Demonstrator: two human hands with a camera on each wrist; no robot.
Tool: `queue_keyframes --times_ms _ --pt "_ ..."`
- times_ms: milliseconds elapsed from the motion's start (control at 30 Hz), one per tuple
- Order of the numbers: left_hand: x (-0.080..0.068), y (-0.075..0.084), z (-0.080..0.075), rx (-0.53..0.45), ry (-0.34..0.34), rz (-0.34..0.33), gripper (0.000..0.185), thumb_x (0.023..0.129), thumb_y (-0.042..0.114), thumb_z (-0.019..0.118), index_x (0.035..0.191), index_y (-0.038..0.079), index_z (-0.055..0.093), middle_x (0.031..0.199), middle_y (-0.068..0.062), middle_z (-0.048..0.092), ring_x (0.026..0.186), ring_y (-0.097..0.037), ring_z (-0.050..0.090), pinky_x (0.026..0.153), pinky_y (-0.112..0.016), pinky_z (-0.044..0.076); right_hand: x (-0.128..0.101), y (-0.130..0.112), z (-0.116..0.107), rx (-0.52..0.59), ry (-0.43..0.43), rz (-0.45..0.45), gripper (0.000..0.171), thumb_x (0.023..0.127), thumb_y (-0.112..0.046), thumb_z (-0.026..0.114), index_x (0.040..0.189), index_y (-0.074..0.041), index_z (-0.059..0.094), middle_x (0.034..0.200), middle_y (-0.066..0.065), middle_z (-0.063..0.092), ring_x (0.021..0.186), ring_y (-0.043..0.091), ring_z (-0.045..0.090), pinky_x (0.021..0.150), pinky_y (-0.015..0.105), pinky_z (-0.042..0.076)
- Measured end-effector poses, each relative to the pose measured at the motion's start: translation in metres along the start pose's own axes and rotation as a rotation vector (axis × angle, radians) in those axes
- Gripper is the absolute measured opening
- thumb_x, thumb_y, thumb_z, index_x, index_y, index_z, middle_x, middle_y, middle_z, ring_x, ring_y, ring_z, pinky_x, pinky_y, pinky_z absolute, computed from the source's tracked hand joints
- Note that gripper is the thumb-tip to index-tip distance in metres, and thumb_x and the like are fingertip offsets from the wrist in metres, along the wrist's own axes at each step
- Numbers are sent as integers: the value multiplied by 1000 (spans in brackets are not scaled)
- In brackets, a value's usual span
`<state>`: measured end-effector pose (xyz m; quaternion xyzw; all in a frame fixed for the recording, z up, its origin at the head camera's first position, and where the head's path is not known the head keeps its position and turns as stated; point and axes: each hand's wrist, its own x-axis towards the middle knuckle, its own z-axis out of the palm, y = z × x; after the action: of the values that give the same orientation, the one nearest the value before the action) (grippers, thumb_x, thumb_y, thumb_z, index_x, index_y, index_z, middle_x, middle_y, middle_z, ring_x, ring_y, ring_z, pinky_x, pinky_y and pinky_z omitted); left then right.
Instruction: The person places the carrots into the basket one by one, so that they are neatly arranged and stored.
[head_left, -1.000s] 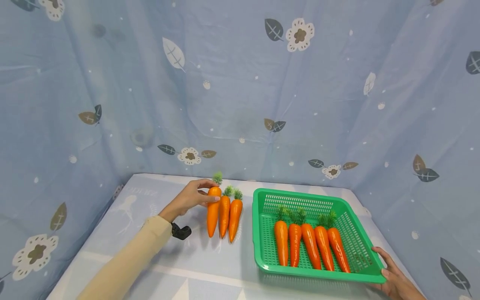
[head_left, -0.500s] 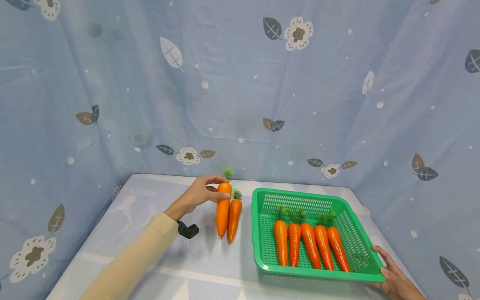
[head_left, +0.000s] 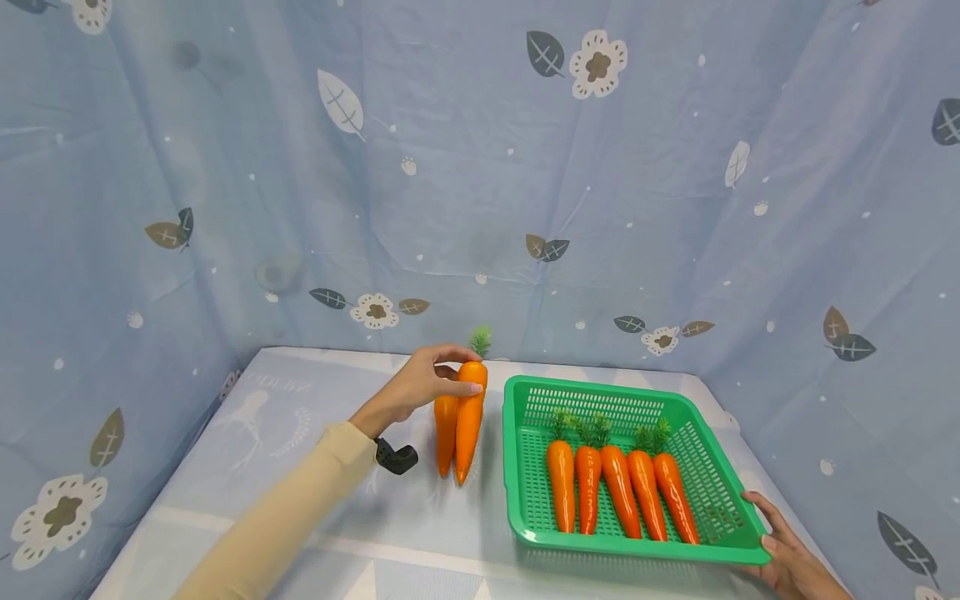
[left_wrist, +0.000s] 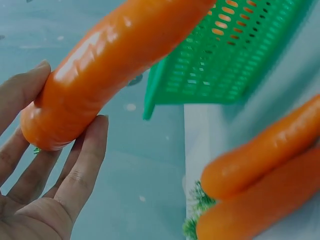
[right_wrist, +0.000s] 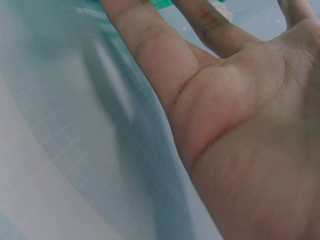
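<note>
My left hand (head_left: 416, 385) pinches an orange carrot (head_left: 470, 421) near its leafy top, thumb on one side and fingers on the other. The carrot hangs tip down over the table. Two more carrots lie side by side below; one carrot (head_left: 444, 429) shows beside the held one in the head view, while the other is hidden behind it. Both appear at lower right in the left wrist view, the upper carrot (left_wrist: 265, 155) against the lower carrot (left_wrist: 260, 200). My right hand (head_left: 791, 558) grips the front right corner of a green plastic basket (head_left: 637, 546).
Inside the basket several carrots (head_left: 588, 492) lie in a row, leafy ends toward the back. The pale patterned table (head_left: 300, 508) backs onto a blue curtain (head_left: 465, 183) with leaf and flower prints, which also closes both sides.
My left hand has moved right with its carrot, passing in front of the two lying ones. The right hand and the basket have stayed in place.
</note>
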<state>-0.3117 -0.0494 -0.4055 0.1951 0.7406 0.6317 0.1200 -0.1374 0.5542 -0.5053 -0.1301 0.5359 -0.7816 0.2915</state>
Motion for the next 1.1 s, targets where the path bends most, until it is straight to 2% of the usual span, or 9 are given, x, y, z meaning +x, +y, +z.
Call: queue_keyframes --times_ms 133,367,567,733,933,1100 --pt "4 7 10 -5 -23 20 46 83 26 90 124 22 71 123 -3 69 105 -26 68 91 -41 57 -1 -2 0 -15 14 21 51 113 -19 13 144 -57 27 140 -28 51 132 9 56 110 43 47" --pt "15 16 29 -4 -66 76 45 84 29 89 124 22 71 128 -2 66 103 -28 68 92 -52 56 -1 -4 2 -34 35 38 50 114 -20 14 145 -58 24 140 -31 50 132 9 56 110 43 47" --pt "25 22 46 4 -92 113 44 84 32 89 124 25 71 130 1 64 102 -25 69 89 -45 57 -1 -2 1 -4 13 25 52 113 -19 12 145 -57 27 142 -27 51 134 12 55 111 44 46" --pt "33 24 60 -10 -121 140 44 85 30 88 125 24 71 130 2 64 100 -26 69 89 -44 57 -2 -1 1 -5 24 29 52 113 -19 12 145 -58 27 141 -27 52 133 13 56 111 45 46" --pt "41 25 78 -60 -149 139 45 88 24 86 129 18 69 130 -1 63 99 -29 68 90 -47 57 -3 -2 0 -7 23 36 51 113 -20 12 145 -58 24 141 -30 50 133 11 55 112 45 45" --pt "47 26 93 -82 -149 95 42 87 22 86 126 21 70 129 0 63 100 -26 68 88 -44 59 -2 -3 1 -13 19 46 50 113 -21 12 144 -59 23 141 -32 49 133 10 55 112 44 45"
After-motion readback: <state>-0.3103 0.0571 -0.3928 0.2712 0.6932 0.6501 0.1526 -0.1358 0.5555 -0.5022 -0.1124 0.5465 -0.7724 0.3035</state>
